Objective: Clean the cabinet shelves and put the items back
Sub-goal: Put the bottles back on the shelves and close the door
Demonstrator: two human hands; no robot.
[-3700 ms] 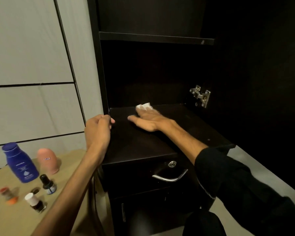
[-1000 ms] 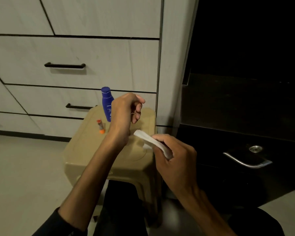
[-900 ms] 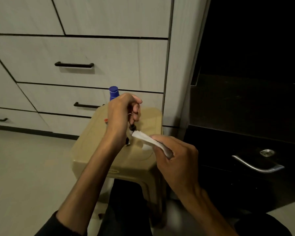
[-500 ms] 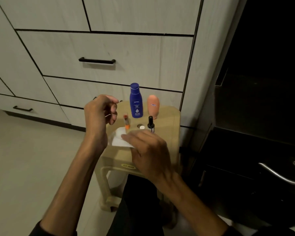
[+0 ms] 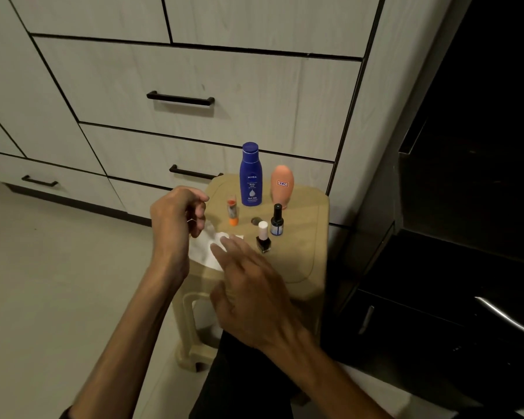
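A white tissue (image 5: 204,251) lies flat on the front left of a beige plastic stool (image 5: 303,261). My right hand (image 5: 248,288) hovers over it with straight fingers, the fingertips touching the tissue. My left hand (image 5: 177,220) hangs above the stool's left edge, loosely curled and holding nothing. On the stool stand a blue lotion bottle (image 5: 250,176), a peach bottle (image 5: 282,186), a small orange-capped tube (image 5: 232,211), a black-capped dropper bottle (image 5: 276,220) and a dark nail polish bottle (image 5: 263,238) with a white cap. The dark cabinet (image 5: 466,192) is on the right.
Pale wooden drawers with black handles (image 5: 180,98) fill the wall behind the stool. A small round coin-like thing (image 5: 256,220) lies among the bottles. The dark cabinet's lower drawer has a curved metal handle (image 5: 508,320). Bare floor (image 5: 58,282) spreads to the left.
My right hand carried the tissue from the cabinet shelf to the stool, laid it down and straightened its fingers over it. My view turned left and down toward the stool.
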